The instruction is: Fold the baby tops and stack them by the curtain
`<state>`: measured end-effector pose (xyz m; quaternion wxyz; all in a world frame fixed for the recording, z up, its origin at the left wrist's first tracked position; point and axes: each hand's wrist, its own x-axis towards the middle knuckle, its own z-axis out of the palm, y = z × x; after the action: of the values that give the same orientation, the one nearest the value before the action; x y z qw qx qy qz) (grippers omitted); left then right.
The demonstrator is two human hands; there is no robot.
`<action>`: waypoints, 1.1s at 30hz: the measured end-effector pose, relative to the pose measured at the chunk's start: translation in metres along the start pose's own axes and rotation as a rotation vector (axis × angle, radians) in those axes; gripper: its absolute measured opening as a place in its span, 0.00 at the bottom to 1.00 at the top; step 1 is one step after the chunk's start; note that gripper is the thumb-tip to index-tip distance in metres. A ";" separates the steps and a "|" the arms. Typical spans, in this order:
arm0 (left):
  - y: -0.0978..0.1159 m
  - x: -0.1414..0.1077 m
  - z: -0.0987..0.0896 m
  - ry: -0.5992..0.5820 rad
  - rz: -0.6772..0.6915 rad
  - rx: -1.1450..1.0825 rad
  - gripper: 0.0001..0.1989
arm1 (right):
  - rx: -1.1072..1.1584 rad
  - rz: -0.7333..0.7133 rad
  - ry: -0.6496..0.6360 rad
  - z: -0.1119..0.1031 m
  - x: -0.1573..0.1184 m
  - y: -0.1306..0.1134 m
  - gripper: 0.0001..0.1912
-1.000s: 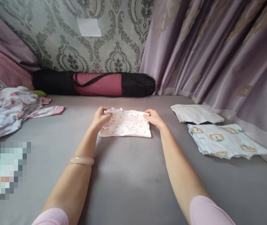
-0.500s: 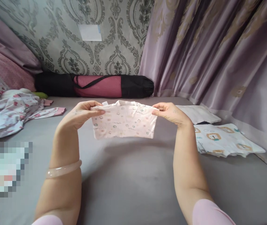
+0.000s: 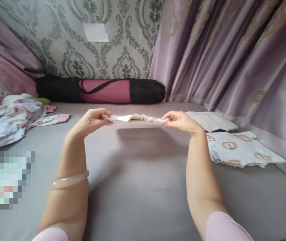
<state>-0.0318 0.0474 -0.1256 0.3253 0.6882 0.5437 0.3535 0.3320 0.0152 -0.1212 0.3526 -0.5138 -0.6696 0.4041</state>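
Observation:
A small pale pink printed cloth garment (image 3: 137, 118) is stretched level between my hands above the grey sheet, seen nearly edge-on as a thin strip with a ruffled middle. My left hand (image 3: 94, 120) pinches its left end between thumb and fingers. At the other end, my right hand (image 3: 180, 121) grips the corner the same way. Beneath the cloth, a dark shadow falls on the grey sheet (image 3: 137, 187).
On the right lie a folded white cloth (image 3: 210, 121) and a stack of lion-print cloth (image 3: 245, 149). A floral garment (image 3: 9, 122) is crumpled at the left, above a pixelated patch. A black and pink rolled bag (image 3: 102, 91) rests along the wall.
The cloth's printed front hung down facing me before; now it has swung up flat and shows as a thin strip. Both hands still grip its ends.

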 end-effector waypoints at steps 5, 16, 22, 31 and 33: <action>-0.009 -0.002 0.001 -0.554 -0.050 0.313 0.13 | -0.166 0.254 -0.441 0.005 0.001 0.008 0.17; -0.008 0.005 0.004 -0.387 -0.030 0.431 0.16 | -0.345 0.227 -0.259 0.013 0.013 0.024 0.17; -0.015 0.017 0.063 -0.318 0.104 0.578 0.22 | -0.707 0.051 -0.116 0.083 0.028 0.027 0.31; -0.046 0.004 0.141 -0.273 0.082 0.754 0.29 | -0.891 0.047 -0.170 0.150 0.018 0.047 0.34; -0.047 0.001 0.142 -0.263 0.089 0.775 0.30 | -0.891 0.044 -0.165 0.150 0.019 0.048 0.34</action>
<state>0.0631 0.0486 -0.2414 0.0932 0.8220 0.5601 0.0451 0.2137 0.0135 -0.2274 0.0338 -0.5955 -0.7931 0.1235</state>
